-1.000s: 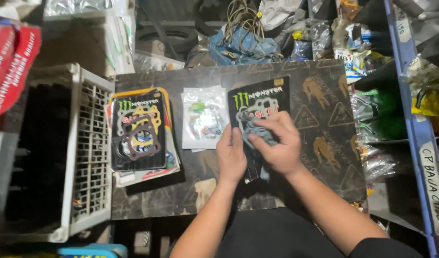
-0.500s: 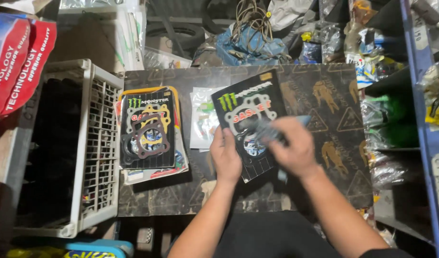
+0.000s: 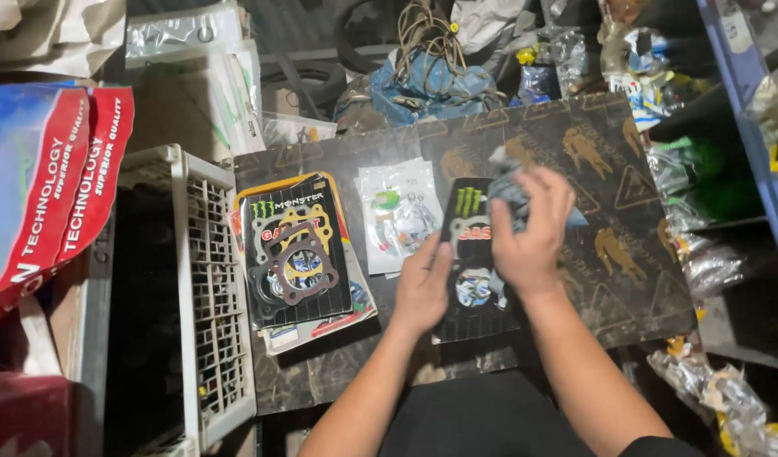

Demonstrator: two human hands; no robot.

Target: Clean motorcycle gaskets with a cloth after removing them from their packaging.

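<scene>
The left hand (image 3: 423, 288) is laid flat, fingers extended and not closed, on the left edge of a black gasket card (image 3: 474, 262), which is pinned by it against the dark printed board (image 3: 626, 254). The card lies flat, its long axis running from the person's body outward and leaning slightly to the right at the far end; its green-marked top end points away from the person.

Just right of that hand, the right hand (image 3: 529, 228) is seen raised over the upper half of the card, its fingers closed around a crumpled grey-blue piece (image 3: 506, 190) of what looks like thin plastic or gasket material; exactly what it is cannot be told.

Left of the pinning hand, near but apart, a clear packet of small rings and seals (image 3: 399, 216) is lying on the board. Further left, a stack of gasket cards (image 3: 297, 254) is seen with loose gaskets resting on top. Beyond the stack, at the board's left edge, a white plastic crate (image 3: 211, 296) stands.

Past both hands, beyond the board's far edge, a blue cloth bundle with wires (image 3: 431, 80) is piled among other clutter.
</scene>
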